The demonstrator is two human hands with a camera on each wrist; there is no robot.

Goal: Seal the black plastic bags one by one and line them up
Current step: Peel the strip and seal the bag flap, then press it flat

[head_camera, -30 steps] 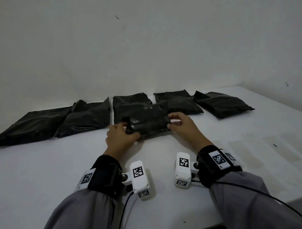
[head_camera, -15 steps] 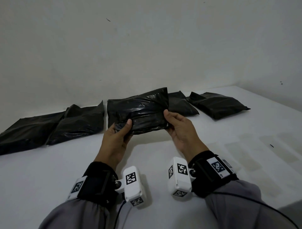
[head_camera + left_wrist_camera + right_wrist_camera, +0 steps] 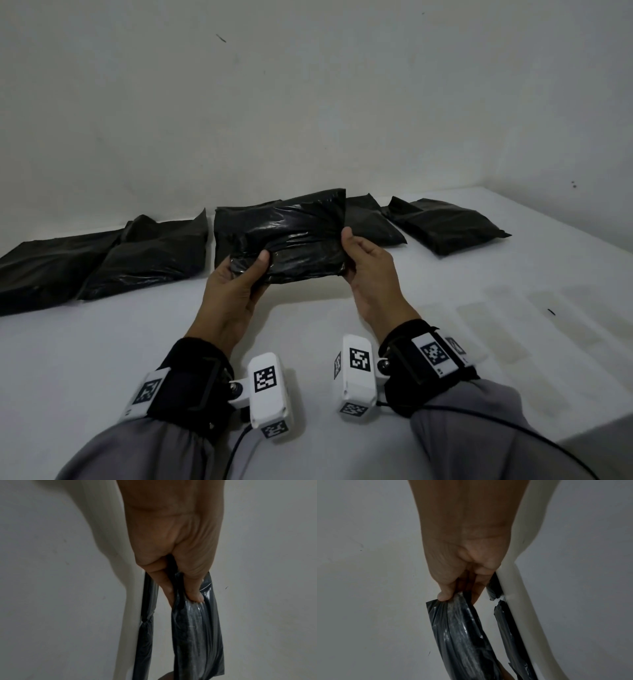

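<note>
I hold a filled black plastic bag (image 3: pixel 291 236) above the white table (image 3: pixel 102 342), in front of the row. My left hand (image 3: pixel 239 284) grips its lower left end, thumb on the front; the left wrist view shows thumb and fingers pinching the bag (image 3: pixel 197 628). My right hand (image 3: pixel 363 267) grips the right end, thumb up along the edge; in the right wrist view it pinches the bag (image 3: pixel 462 635) too. Behind lie other black bags: two overlapping at the left (image 3: pixel 144 253), one partly hidden behind the held bag (image 3: pixel 370 222), one at the right (image 3: pixel 445 226).
A pale wall (image 3: pixel 308 102) rises right behind the row of bags. Faint rectangular marks (image 3: pixel 548 315) show on the table at the right. The table's near part in front of my wrists is bare.
The bag lay on the table with both hands on it one second ago; both hands have since lifted it and tipped it upright, its face toward me.
</note>
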